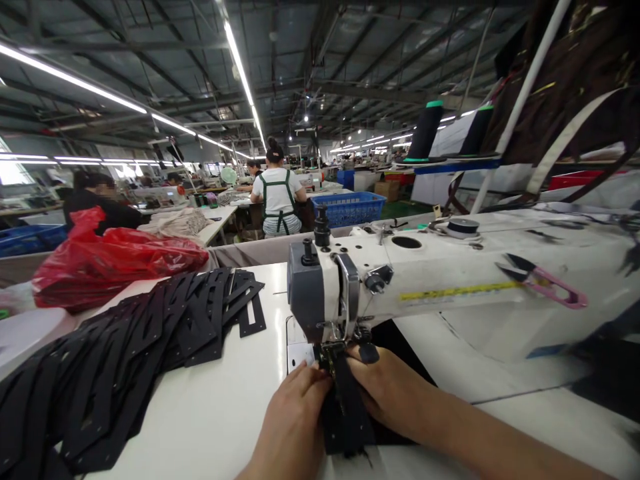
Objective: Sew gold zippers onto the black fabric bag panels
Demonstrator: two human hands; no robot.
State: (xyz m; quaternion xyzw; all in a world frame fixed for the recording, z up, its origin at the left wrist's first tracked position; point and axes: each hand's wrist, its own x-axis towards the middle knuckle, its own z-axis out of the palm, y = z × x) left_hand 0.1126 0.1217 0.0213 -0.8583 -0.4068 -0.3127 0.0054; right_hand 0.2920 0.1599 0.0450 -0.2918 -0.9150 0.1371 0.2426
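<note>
A black fabric strip [345, 407] runs under the needle area of a white sewing machine [450, 273]. At its left edge, my left hand [296, 417] has thumb and fingers closed on the material, close to the metal needle plate [299, 355]. My right hand [387, 387] grips the strip's right side, its fingers partly hidden behind the strip and close under the presser foot. A dark patch [369, 353] covers part of that hand. Beneath my right wrist lies a flat black sheet [400, 340]. Loose threads hang from the strip's near end.
Many black slotted pieces [145, 340] lie overlapped on the white table [220, 407] at left, by a red plastic bag [130, 257]. Pink-handled snips [545, 280] rest on the machine. Black thread cones [425, 133] stand above. Ahead are a co-worker [278, 193] and blue basket [350, 208].
</note>
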